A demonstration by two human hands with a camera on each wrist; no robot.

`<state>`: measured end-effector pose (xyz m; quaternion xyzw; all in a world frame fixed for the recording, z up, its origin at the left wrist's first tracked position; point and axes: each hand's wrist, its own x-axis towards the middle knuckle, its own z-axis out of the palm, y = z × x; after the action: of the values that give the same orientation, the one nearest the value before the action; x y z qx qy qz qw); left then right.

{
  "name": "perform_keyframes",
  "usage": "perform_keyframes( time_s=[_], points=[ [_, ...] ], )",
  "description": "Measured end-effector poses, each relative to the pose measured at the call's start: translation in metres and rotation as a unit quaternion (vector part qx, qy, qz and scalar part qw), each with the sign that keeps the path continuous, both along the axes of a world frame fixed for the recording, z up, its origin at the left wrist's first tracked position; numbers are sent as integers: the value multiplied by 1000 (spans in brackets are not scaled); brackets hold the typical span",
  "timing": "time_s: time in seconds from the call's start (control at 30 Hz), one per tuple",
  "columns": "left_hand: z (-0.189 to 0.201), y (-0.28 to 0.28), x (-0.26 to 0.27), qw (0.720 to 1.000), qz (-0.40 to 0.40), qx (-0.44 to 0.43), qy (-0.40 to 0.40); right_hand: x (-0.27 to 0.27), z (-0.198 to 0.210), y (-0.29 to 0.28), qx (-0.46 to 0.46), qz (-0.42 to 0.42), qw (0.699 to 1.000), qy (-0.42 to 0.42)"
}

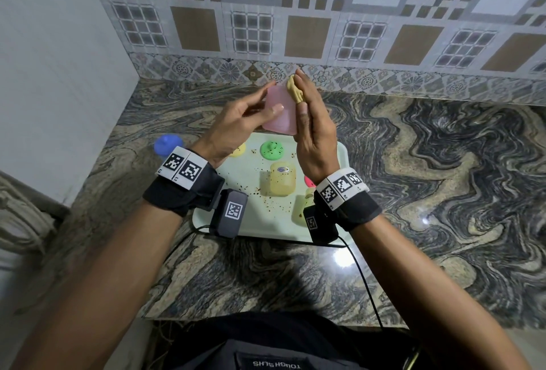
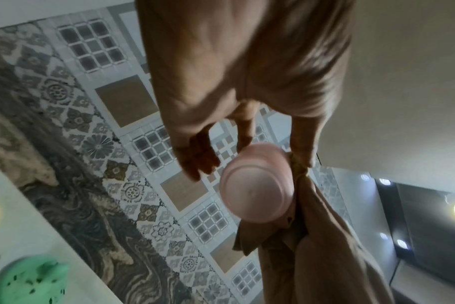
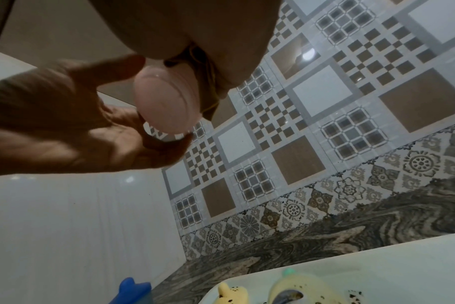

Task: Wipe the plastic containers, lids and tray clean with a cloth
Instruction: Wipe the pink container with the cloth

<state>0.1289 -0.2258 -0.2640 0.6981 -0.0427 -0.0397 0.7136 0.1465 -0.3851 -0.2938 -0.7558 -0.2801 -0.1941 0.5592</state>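
My left hand (image 1: 251, 112) holds a translucent pink container (image 1: 280, 115) up above the tray, thumb on its near side and fingers round the far side. My right hand (image 1: 313, 121) presses a tan cloth (image 1: 295, 90) flat against the container's right side, with the thumb pinning the cloth. The left wrist view shows the container's round base (image 2: 255, 185) and the cloth (image 2: 299, 170) hanging down beside it. The pale green tray (image 1: 266, 221) below is speckled with brown crumbs. It carries a green lid (image 1: 271, 150), a yellow lid (image 1: 237, 150), a yellow container (image 1: 279, 179) and a pink lid (image 1: 308, 182).
A blue lidded container (image 1: 167, 145) stands on the marbled counter (image 1: 413, 177) left of the tray. A second yellowish container (image 1: 301, 210) is half hidden under my right wrist. Tiled wall runs along the back, a white wall on the left. A black cable trails off the counter's front edge.
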Motion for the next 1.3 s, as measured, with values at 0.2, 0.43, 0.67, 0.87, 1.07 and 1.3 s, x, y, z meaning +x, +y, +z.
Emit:
perform_keyframes(
  time_s=[0.2,0.43,0.67,0.87,1.07,1.3],
  points=[
    [-3,3,0,998,-4,-58,15,2,-1,1,24,-2,1000,12],
    [-6,-7,-8,994,107,32,-5,-1,-12,-3,14,35,999,28],
    [-18,-7,-34,987,140,77,11,-20,-26,1,1,101,993,61],
    [-25,8,-65,990,125,10,63,-33,-27,17,2,128,990,60],
    [-23,41,-94,980,192,-3,55,-58,-28,51,2,148,987,68],
    [-25,85,-130,977,191,76,59,-95,-39,92,-30,170,983,66]
  ],
)
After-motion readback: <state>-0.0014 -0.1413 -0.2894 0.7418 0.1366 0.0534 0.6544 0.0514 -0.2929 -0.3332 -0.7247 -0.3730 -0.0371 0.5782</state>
